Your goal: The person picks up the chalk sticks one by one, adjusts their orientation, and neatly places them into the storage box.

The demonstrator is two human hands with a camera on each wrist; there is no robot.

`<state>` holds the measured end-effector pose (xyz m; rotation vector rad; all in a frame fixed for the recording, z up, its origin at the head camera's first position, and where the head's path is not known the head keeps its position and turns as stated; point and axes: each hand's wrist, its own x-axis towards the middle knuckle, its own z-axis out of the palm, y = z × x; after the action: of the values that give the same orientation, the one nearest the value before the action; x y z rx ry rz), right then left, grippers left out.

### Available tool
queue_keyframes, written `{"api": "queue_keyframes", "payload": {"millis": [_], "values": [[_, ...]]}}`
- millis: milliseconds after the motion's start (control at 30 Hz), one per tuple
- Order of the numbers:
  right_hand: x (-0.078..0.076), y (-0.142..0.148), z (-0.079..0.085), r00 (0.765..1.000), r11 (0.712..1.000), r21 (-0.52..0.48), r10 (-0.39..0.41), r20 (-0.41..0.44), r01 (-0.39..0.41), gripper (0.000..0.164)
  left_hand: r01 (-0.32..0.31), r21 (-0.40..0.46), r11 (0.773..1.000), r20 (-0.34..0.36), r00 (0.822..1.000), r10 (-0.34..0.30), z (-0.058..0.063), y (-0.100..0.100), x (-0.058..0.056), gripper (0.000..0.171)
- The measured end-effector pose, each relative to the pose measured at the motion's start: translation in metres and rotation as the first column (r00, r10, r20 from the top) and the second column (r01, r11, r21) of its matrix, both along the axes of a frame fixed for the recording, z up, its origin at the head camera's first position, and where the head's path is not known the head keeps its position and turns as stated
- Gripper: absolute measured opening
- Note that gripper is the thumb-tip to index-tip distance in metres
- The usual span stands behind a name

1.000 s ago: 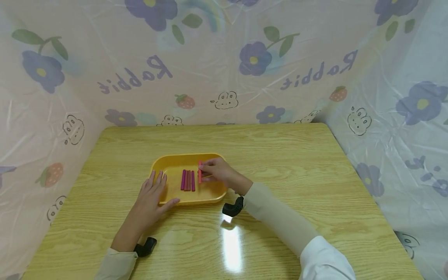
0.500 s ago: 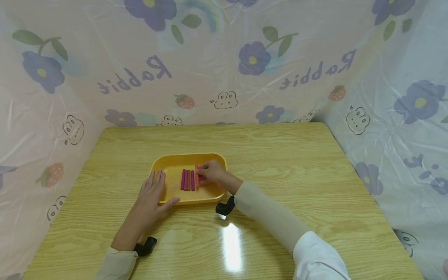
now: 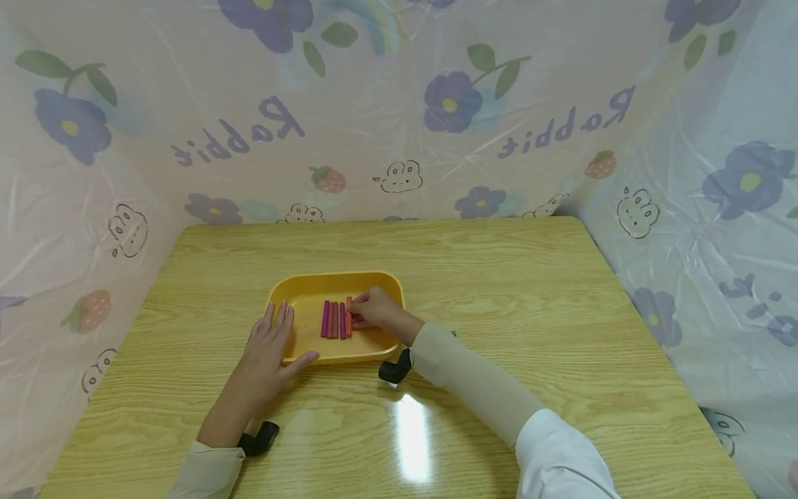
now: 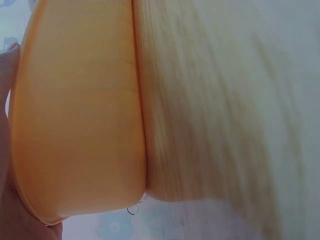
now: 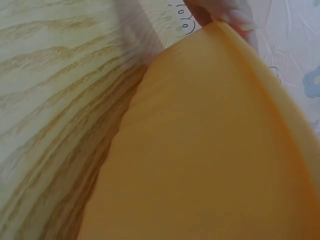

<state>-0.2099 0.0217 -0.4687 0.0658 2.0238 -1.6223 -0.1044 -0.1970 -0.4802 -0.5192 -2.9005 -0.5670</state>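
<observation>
A yellow tray (image 3: 380, 355) lies on the table, with a row of purple and brownish-red crayon-like sticks (image 3: 332, 319) side by side on its bottom. My right hand (image 3: 382, 310) reaches over the tray and pinches a red-orange crayon-like stick (image 3: 349, 326) between thumb and fingers. That stick stands parallel to the row, close beside its right end. At the tray's left front corner rests my left hand (image 3: 269, 353), fingers straight over the left rim and thumb along the front rim. The left wrist view shows the tray's outer wall (image 4: 80, 115) beside this hand.
The wood-grain table (image 3: 499, 291) spreads around the tray. Behind it and at both sides hangs a printed plastic sheet (image 3: 361, 125). Black wrist devices (image 3: 394, 369) sit below each wrist. In the right wrist view, the tray's wall (image 5: 200, 135) fills the middle.
My right hand has moved left with the red-orange stick, bringing it next to the row. The stick sits lower in the tray now. My left hand stays put.
</observation>
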Motion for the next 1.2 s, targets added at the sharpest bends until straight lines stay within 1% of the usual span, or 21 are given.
{"api": "queue_keyframes", "payload": {"millis": [300, 433, 667, 933, 1100, 1200], "values": [[-0.0014, -0.0026, -0.0029, 1.000, 1.000, 0.014, -0.004, -0.013, 0.004, 0.015, 0.000, -0.002, 1.000, -0.009, 1.000, 0.000, 0.0003, -0.0002, -0.0002, 0.093], [-0.0015, -0.0033, -0.0044, 0.999, 1.000, 0.028, 0.001, -0.036, 0.000, 0.014, 0.002, 0.000, 1.000, -0.014, 1.000, -0.002, 0.0006, -0.0002, -0.0005, 0.093], [0.0000, -0.0051, -0.0042, 0.996, 0.996, 0.085, 0.027, -0.083, -0.020, 0.015, -0.001, 0.006, 1.000, -0.016, 1.000, 0.001, 0.0019, 0.0004, -0.0004, 0.093], [0.0004, -0.0054, -0.0041, 0.995, 0.993, 0.115, 0.046, -0.088, -0.035, 0.016, -0.003, 0.008, 1.000, -0.010, 1.000, 0.004, 0.0015, 0.0006, -0.0006, 0.093], [0.0010, -0.0049, -0.0040, 0.995, 0.991, 0.133, 0.048, -0.092, -0.035, 0.016, 0.000, 0.010, 1.000, 0.001, 1.000, 0.000, 0.0015, 0.0003, -0.0005, 0.093], [0.0010, -0.0048, -0.0042, 0.994, 0.990, 0.135, 0.046, -0.097, -0.033, 0.016, 0.001, 0.015, 1.000, -0.004, 1.000, -0.001, 0.0014, 0.0003, -0.0003, 0.093]]}}
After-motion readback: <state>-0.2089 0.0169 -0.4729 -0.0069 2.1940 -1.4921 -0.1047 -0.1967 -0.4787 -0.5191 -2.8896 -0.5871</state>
